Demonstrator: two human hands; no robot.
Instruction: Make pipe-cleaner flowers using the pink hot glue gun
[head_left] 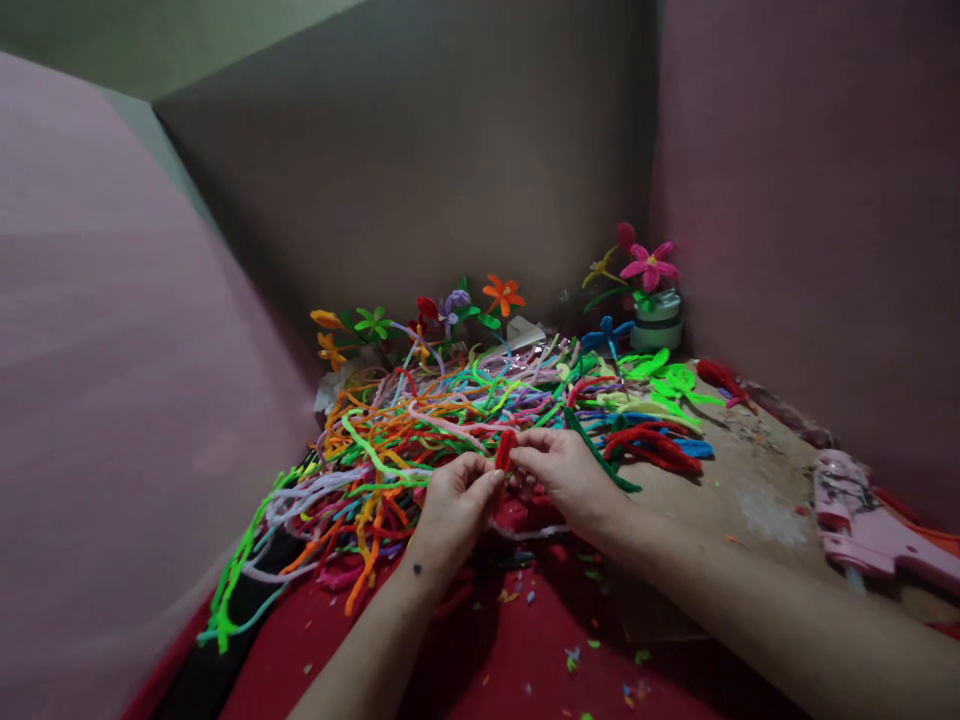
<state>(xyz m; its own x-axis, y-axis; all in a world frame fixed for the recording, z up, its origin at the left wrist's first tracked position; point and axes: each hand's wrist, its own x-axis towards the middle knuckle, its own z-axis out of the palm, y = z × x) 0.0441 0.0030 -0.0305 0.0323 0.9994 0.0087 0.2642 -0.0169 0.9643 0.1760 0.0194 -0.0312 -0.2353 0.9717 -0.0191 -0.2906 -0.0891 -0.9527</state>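
One red pipe cleaner (505, 449), a short bent length, was pinched between the closed fingertips of left hand (454, 505) and right hand (566, 478), just before the mixed-colour pile (420, 420); judged light, fuzzy, easily bent, best gripped near its ends.

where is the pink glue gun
In the head view, the pink glue gun lies at the far right on the brown board, right of the right hand.
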